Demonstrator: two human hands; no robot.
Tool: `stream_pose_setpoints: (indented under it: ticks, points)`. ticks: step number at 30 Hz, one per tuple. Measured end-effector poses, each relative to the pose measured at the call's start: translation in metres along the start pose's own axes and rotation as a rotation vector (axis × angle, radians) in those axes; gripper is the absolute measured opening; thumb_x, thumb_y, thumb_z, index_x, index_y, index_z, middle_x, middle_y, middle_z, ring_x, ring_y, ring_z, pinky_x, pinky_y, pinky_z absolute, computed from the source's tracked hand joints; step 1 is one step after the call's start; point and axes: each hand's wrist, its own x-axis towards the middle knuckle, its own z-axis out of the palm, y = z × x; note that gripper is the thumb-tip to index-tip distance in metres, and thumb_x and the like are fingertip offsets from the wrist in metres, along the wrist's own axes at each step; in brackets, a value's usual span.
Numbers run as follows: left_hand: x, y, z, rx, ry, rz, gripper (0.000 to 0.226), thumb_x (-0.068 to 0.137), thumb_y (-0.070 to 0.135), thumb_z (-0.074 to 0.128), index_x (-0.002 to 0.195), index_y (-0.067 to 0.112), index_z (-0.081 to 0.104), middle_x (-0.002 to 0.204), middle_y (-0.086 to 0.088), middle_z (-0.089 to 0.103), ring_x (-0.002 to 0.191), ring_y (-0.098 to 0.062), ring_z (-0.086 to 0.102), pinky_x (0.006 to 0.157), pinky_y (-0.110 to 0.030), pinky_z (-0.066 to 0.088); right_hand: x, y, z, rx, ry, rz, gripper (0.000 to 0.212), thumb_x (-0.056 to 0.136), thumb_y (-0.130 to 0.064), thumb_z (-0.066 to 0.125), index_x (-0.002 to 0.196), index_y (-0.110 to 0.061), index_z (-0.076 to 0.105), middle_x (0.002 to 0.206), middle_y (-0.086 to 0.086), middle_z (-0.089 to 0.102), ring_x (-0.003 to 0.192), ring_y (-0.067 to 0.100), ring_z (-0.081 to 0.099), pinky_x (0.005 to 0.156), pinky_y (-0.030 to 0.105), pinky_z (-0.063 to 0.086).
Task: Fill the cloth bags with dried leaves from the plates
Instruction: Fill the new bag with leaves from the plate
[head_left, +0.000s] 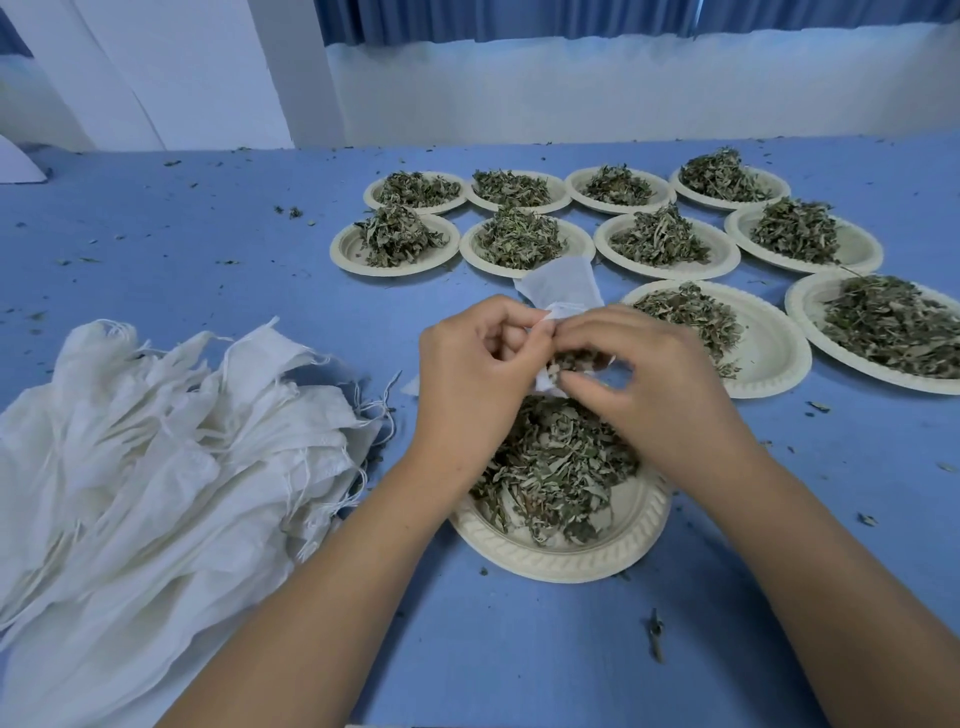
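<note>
The main danger now is spilling. The cloth bag (563, 283) is held in the air just above the near plate (571, 564), with its mouth toward the person and its body pointing away. The left hand (475, 364) has its fingers curled and pinching one edge of the mouth. The right hand (639, 384) has its fingers curled at the opposite edge, with some leaves showing between thumb and forefinger. I cannot tell for sure if they pinch cloth, leaves or both. If the mouth closes while leaves are pushed in, they will likely fall beside the bag. Over the plate this is harmless, but if the hands drift to the side the leaves land on the counter (519, 649), where many crumbs (655, 631) lie already. The dry leaves look brittle, so hard pressing could crush them. The drawstring may also get caught under the fingers.

For containers, the near plate carries a wide heap of dried leaves (550, 457), partly hidden by the wrists. Ten more plates stand beyond it, in rows, each with its own heap: for example the closest one on the right (774, 374) and one in the far row (727, 200). How much is inside the held bag I cannot see. At the left lies a pile of empty bags (156, 441), flat and with loose strings, so most of the work seems ahead.
</note>
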Motion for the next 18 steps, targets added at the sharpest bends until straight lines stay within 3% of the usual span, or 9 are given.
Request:
stream_pose_setpoints:
  ticks: [2,4,5,7,10,11,16,18]
  points:
    - [0.003,-0.002,-0.002,-0.005,0.047,-0.023,0.013,0.088,0.013,0.071,0.076,0.019,0.071,0.051,0.004,0.055,0.047,-0.006,0.046,0.049,-0.019,0.041,0.001,-0.002,-0.007,0.084,0.076,0.045,0.021,0.079,-0.011,0.076,0.099,-0.010,0.071,0.098,-0.002,0.069,0.091,0.012,0.063,0.082,0.028,0.050]
    - [0.004,-0.003,-0.004,-0.014,0.074,-0.035,0.012,0.088,0.015,0.071,0.076,0.018,0.071,0.050,0.006,0.056,0.045,-0.004,0.047,0.049,-0.017,0.041,0.000,-0.005,-0.011,0.068,0.169,-0.007,0.010,0.086,-0.017,0.068,0.093,-0.010,0.069,0.091,-0.002,0.068,0.087,0.013,0.062,0.083,0.028,0.046]
    - [0.004,-0.002,-0.004,-0.029,0.076,-0.040,0.012,0.088,0.015,0.071,0.076,0.016,0.072,0.050,0.005,0.056,0.045,-0.004,0.047,0.049,-0.017,0.041,0.000,-0.007,-0.011,0.030,0.179,-0.037,0.014,0.090,-0.021,0.062,0.089,-0.009,0.068,0.088,-0.002,0.068,0.084,0.015,0.063,0.086,0.030,0.042]
    - [0.003,0.001,-0.004,-0.085,0.038,-0.036,0.010,0.088,0.013,0.071,0.078,0.014,0.072,0.053,-0.002,0.059,0.047,-0.006,0.048,0.049,-0.017,0.041,-0.001,-0.012,-0.008,-0.038,0.029,-0.049,0.031,0.095,-0.032,0.046,0.093,-0.011,0.069,0.092,-0.003,0.069,0.084,0.013,0.062,0.096,0.035,0.034]
    - [-0.001,0.004,-0.003,-0.106,-0.047,0.004,0.012,0.087,0.007,0.070,0.080,0.017,0.073,0.058,-0.006,0.063,0.053,-0.008,0.052,0.052,-0.020,0.044,-0.004,-0.014,0.003,-0.118,-0.303,-0.022,0.051,0.096,-0.046,0.028,0.122,-0.017,0.061,0.109,-0.005,0.067,0.101,0.008,0.059,0.114,0.037,0.016]
    - [-0.001,0.004,-0.003,-0.097,-0.050,0.003,0.013,0.087,0.007,0.070,0.080,0.018,0.073,0.058,-0.004,0.063,0.052,-0.007,0.052,0.052,-0.020,0.045,-0.004,-0.012,0.004,-0.112,-0.312,-0.020,0.052,0.096,-0.046,0.027,0.121,-0.016,0.061,0.107,-0.005,0.067,0.100,0.009,0.059,0.115,0.038,0.015]
    - [0.005,0.000,-0.006,-0.037,0.086,-0.038,0.010,0.087,0.011,0.071,0.077,0.013,0.072,0.052,0.001,0.058,0.046,-0.006,0.046,0.049,-0.017,0.041,-0.004,-0.005,-0.007,-0.013,0.235,-0.129,0.039,0.097,-0.020,0.037,0.083,-0.007,0.071,0.084,-0.002,0.071,0.079,0.013,0.065,0.097,0.040,0.035]
    - [0.005,0.000,-0.005,-0.028,0.090,-0.036,0.011,0.087,0.012,0.071,0.076,0.014,0.072,0.053,-0.001,0.059,0.046,-0.006,0.047,0.049,-0.018,0.042,-0.005,-0.006,-0.006,0.022,0.267,-0.195,0.038,0.095,-0.017,0.038,0.078,-0.006,0.070,0.081,0.000,0.071,0.078,0.013,0.065,0.096,0.042,0.035]
